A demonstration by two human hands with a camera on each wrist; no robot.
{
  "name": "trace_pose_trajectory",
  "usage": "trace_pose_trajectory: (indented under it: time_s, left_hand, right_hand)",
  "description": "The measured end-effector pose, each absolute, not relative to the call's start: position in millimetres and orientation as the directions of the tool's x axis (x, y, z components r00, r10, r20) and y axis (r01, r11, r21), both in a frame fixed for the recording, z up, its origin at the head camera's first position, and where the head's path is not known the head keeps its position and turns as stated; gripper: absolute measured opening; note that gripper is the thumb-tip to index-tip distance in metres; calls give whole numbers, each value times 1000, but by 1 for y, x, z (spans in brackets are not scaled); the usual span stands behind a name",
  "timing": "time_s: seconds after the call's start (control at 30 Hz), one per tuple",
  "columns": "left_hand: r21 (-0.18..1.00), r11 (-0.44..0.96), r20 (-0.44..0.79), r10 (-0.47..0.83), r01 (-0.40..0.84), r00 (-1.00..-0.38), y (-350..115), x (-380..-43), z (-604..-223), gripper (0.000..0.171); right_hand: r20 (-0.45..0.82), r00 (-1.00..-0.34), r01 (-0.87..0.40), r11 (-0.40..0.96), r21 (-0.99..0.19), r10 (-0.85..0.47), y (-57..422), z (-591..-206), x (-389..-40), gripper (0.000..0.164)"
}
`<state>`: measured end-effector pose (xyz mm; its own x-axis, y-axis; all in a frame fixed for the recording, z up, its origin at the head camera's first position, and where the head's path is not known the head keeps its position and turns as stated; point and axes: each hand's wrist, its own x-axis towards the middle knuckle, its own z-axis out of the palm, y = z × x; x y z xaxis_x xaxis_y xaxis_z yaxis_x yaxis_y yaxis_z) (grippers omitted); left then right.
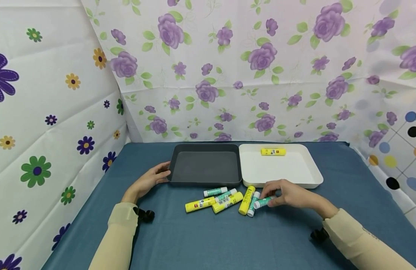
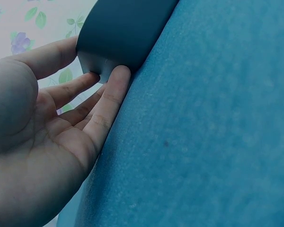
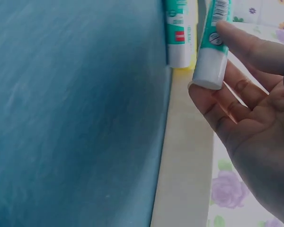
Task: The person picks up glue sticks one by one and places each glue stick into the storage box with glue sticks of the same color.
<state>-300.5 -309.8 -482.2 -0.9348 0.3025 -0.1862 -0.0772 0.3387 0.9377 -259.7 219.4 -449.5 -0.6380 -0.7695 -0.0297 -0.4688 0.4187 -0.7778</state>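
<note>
Six glue sticks [image 1: 200, 204], three yellow and three green, lie on the counter [image 1: 208, 240] before a dark tray [image 1: 204, 168] and a white tray [image 1: 282, 170] bearing a yellow stick [image 1: 273, 152] in the head view. Left wrist: the left hand [image 2: 54, 132], fingers extended, touches the dark tray's corner. Right wrist: the right hand [image 3: 255, 123] pinches a green-and-white stick [image 3: 211, 56].

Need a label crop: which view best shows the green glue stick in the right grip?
Right wrist: the green glue stick is largest there, barcode showing, though cropped at top. Head shows it small, partly covered by the right grip; left wrist doesn't show it.
</note>
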Motion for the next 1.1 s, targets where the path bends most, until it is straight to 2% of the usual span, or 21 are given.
trace_pose_trajectory:
  time_s: [0.13,0.27,0.73,0.9,1.1]
  left_hand:
    - [937,340,-188,301,-79,-935,-310,-300,-482,68]
    - [936,343,-189,300,-79,-935,-310,-300,-482,68]
    - [934,345,-198,294,-89,-935,-310,-301,-482,70]
    - [936,341,-198,297,-90,-934,-309,-301,-482,70]
    - [939,333,-193,297,-88,-935,-309,-301,-482,69]
  right_hand:
    - [25,-628,-461,346,-817,-778,221,-445,-263,19]
    - [51,-638,-463,330,-823,-768,223,-440,-265,19]
    - [93,-751,-489,455,-745,-654,212,-409,-283,20]
    - [76,-800,-436,491,-755,-595,204,-397,-294,21]
    - [58,-817,-399,489,-776,-574,185,-389,-312,24]
